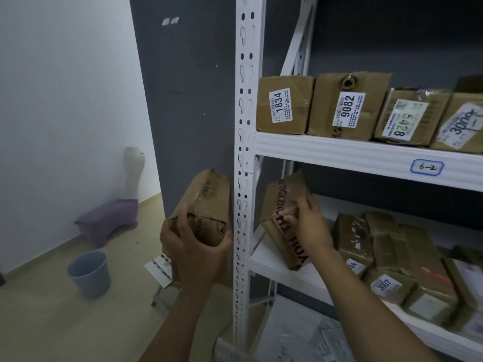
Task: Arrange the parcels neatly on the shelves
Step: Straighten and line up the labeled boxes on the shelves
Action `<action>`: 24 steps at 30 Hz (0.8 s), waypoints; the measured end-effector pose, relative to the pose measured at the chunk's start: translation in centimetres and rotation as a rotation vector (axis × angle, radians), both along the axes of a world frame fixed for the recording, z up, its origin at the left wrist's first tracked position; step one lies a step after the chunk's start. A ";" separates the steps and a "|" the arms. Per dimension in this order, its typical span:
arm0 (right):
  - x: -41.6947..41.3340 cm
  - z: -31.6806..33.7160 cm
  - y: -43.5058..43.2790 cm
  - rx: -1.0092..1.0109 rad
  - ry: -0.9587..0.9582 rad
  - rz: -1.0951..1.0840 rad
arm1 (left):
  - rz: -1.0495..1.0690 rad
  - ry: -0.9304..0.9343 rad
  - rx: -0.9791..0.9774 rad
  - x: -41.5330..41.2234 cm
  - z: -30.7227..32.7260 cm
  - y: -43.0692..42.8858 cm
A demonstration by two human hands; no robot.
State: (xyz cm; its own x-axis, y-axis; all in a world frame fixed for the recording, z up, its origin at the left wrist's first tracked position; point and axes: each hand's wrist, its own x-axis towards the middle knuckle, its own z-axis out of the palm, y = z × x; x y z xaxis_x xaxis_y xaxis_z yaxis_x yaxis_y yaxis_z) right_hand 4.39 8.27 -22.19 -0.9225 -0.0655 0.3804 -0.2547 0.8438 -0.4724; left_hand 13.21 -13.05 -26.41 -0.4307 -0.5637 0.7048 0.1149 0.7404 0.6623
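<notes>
Head view: left grip (193, 246) clutches a taped parcel (206, 199) left of the shelf post (244, 142); right grip (311, 228) clasps a tilted parcel (281, 202) right of it.

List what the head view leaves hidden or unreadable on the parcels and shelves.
- Right-hand parcel, head view: right hand covers part of its tape print.
- Left-hand parcel: left hand hides its lower end; no label shows.
- Label ending 04: right forearm hides its leading digits.
- Handwritten-label parcel: cut off by the right edge.
</notes>
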 end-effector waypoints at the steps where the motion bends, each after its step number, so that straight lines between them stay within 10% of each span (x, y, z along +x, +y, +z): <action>1: 0.1 0.0 0.6 -0.018 0.003 -0.012 | 0.006 0.005 -0.006 0.2 0.1 0.1; 10: 3.3 0.4 4.9 0.042 -0.008 -0.111 | 0.039 0.086 -0.019 6.7 1.0 2.9; 24: 8.6 0.1 8.6 -0.461 0.141 -0.071 | -0.305 0.095 -0.032 15.3 1.8 8.4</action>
State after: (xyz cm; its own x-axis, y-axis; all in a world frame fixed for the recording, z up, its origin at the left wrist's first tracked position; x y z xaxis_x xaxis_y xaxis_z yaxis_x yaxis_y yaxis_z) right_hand 12.99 16.91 -22.08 -0.8557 0.2011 0.4768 -0.2924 0.5723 -0.7661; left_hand 28.52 -4.70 -24.60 -0.5078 -0.3954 0.7654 0.3954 0.6824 0.6148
